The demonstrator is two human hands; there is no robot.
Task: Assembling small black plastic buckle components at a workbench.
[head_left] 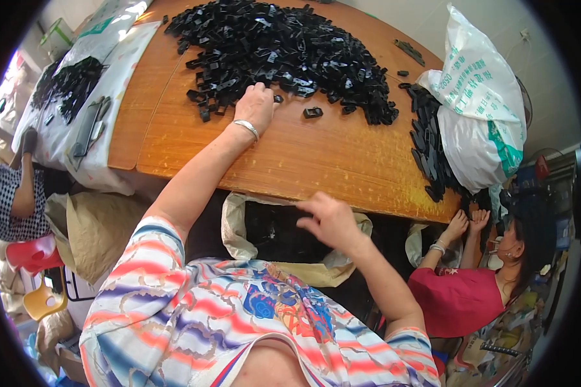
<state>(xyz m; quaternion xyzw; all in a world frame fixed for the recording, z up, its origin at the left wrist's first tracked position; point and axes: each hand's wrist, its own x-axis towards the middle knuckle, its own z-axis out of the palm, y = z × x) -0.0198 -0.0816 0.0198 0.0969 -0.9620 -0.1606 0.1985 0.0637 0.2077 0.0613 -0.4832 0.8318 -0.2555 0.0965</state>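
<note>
A large heap of small black plastic parts (284, 45) covers the far middle of the wooden table. My left hand (255, 108), with a silver bangle at the wrist, is at the heap's near edge. Its fingers are curled in, and a small black plastic part (277, 99) shows at its thumb side. One loose black part (312, 113) lies apart on the wood, to the right of that hand. My right hand (332, 222) is over an open beige sack (235, 226) below the table's front edge. Its thumb and fingers are spread, with nothing in them.
At the right stand a white and green plastic sack (481, 103) and a row of long black parts (426, 138). A co-worker in a red top (461, 297) sits there, hands at the table edge. Another person's checkered sleeve (10, 200) shows at far left, near black parts (71, 87).
</note>
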